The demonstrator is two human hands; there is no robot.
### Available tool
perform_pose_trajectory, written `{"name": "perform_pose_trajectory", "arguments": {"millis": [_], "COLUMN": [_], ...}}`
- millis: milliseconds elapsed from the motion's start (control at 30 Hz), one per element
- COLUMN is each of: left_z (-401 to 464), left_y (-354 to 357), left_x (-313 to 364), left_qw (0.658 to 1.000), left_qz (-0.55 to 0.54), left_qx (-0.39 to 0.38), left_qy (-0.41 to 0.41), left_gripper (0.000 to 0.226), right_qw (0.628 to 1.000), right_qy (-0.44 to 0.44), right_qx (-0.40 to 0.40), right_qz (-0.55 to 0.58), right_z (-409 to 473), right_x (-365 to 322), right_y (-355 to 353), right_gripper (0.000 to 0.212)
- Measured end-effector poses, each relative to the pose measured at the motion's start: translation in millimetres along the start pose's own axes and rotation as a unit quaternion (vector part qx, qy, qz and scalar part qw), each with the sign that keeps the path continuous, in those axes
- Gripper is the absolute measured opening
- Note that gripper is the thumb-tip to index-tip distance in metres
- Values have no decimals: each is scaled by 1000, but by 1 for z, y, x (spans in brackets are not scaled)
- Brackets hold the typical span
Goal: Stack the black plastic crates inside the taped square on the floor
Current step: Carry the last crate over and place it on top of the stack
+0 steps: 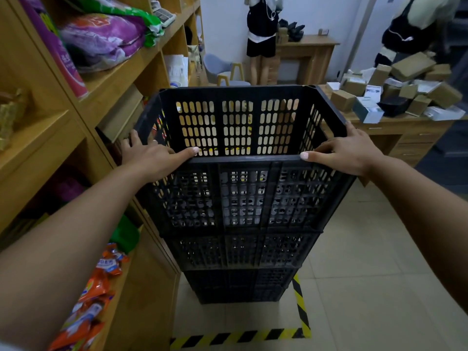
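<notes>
A stack of black slotted plastic crates stands inside the yellow-and-black taped square (pixel 301 310) on the tiled floor. The top crate (pixel 243 193) is empty and sits on a second crate (pixel 243 252), which rests on a third crate (pixel 238 287) at the bottom. My left hand (pixel 149 158) grips the top crate's near left corner, thumb laid along the near rim. On the near right corner, my right hand (pixel 347 150) holds the same crate, thumb on the rim.
A wooden shelf unit (pixel 76 117) with bagged goods and orange snack packs (pixel 91 295) runs close along the left of the stack. To the right, a desk (pixel 395 130) piled with cardboard boxes. Two people stand at the back. Tiled floor lies right of the square.
</notes>
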State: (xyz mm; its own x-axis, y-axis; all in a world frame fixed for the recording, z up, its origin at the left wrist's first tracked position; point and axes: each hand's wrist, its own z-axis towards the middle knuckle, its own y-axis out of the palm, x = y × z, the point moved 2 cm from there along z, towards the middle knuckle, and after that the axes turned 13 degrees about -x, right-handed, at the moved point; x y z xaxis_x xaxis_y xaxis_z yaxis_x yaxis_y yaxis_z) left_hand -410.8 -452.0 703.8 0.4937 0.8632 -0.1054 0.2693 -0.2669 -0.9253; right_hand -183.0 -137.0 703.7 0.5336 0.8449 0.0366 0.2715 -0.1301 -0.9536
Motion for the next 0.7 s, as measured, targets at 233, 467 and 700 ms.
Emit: {"name": "perform_pose_trajectory", "arguments": {"millis": [233, 467, 700], "left_z": [-1, -7, 5], "left_y": [2, 2, 1], "left_x": [1, 0, 6], "left_qw": [1000, 1000, 1000], "left_qz": [1, 4, 11], "left_qx": [7, 9, 13], "left_qy": [-1, -1, -9], "left_gripper": [108, 109, 114], "right_qw": [1000, 1000, 1000], "right_qy": [-5, -5, 3], "right_qx": [1, -1, -1], "right_qz": [-2, 1, -10], "right_z": [0, -3, 7], "right_x": [0, 3, 6], "right_y": [2, 2, -1], "right_gripper": [105, 109, 103]}}
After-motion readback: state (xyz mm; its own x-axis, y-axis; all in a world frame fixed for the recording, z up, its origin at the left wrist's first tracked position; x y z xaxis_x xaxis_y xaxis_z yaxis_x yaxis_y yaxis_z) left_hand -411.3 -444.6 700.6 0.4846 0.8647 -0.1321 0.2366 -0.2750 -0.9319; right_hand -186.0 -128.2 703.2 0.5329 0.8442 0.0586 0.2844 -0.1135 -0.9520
